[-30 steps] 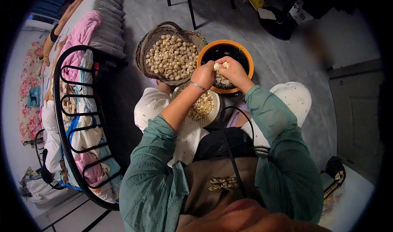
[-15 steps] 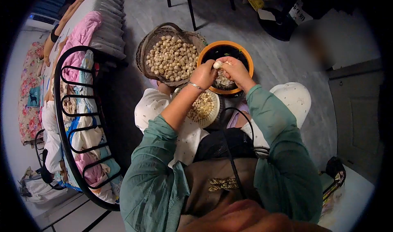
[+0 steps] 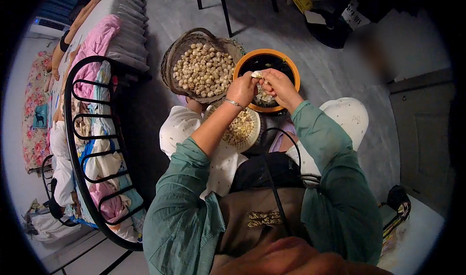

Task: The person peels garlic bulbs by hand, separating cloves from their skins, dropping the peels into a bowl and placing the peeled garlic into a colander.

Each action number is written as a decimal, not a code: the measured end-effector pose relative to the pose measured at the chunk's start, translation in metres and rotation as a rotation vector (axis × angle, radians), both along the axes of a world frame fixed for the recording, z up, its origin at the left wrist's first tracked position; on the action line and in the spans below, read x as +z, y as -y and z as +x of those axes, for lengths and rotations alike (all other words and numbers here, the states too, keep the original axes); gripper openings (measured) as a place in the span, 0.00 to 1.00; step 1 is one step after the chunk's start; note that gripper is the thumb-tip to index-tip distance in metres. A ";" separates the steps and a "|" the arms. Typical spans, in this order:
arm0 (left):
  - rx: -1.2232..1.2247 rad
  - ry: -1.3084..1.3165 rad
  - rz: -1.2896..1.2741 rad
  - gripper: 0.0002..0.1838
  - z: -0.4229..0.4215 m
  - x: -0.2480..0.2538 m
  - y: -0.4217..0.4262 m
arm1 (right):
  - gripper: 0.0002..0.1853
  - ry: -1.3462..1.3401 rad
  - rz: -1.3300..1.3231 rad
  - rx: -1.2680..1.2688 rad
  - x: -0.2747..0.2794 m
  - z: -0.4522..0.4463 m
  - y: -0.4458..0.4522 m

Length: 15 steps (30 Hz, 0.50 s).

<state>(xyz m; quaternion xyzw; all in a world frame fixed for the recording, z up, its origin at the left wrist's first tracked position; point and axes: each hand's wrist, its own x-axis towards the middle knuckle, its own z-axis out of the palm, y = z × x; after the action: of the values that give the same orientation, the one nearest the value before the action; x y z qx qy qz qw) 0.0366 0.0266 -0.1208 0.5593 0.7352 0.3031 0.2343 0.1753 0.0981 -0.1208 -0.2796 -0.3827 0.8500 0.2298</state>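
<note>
Over the orange-rimmed bucket (image 3: 292, 65), my left hand (image 3: 242, 88) pinches a whitish garlic bulb (image 3: 257, 74) between thumb and fingers. My right hand (image 3: 281, 87) is closed on the bulb's other side, its fingertips meeting the left ones. Pale papery skins (image 3: 264, 98) lie inside the dark bucket below. To the left, a woven basket (image 3: 168, 74) holds many whole garlic bulbs (image 3: 204, 68). Nearer my lap, a cream plastic colander (image 3: 257, 135) contains loose garlic cloves (image 3: 240, 127). My fingers hide part of the bulb.
My knees in white trousers (image 3: 345, 119) flank the containers. At left stands a black metal bed frame (image 3: 74, 129) with bedding, and a person's legs (image 3: 80, 25) lie on the bed. A chair (image 3: 226, 12) is ahead. A black cable (image 3: 274, 178) hangs down my front.
The round bulb seen between my fingers now looks smaller and more irregular, with my fingertips closer around it. Both hands stay above the bucket's near left part.
</note>
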 end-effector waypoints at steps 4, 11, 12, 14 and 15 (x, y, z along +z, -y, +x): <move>-0.005 0.131 0.001 0.10 0.001 -0.004 0.000 | 0.07 0.021 -0.003 -0.008 0.003 0.001 -0.001; -0.022 0.315 -0.058 0.11 0.003 0.002 -0.001 | 0.08 -0.042 -0.114 -0.026 -0.003 0.003 -0.004; -0.022 0.316 -0.058 0.11 0.004 0.002 -0.002 | 0.08 -0.042 -0.115 -0.022 -0.003 0.003 -0.005; -0.004 0.679 -0.105 0.12 0.005 0.004 -0.003 | 0.08 -0.029 -0.127 -0.037 -0.005 0.003 -0.006; -0.004 0.680 -0.104 0.12 0.004 0.002 -0.003 | 0.07 -0.016 -0.140 -0.052 -0.005 0.003 -0.006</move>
<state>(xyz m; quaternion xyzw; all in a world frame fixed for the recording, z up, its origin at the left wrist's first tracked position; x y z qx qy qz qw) 0.0408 0.0300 -0.1190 0.4148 0.6286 0.4337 0.4947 0.1780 0.1043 -0.1262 -0.2980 -0.3129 0.8707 0.2347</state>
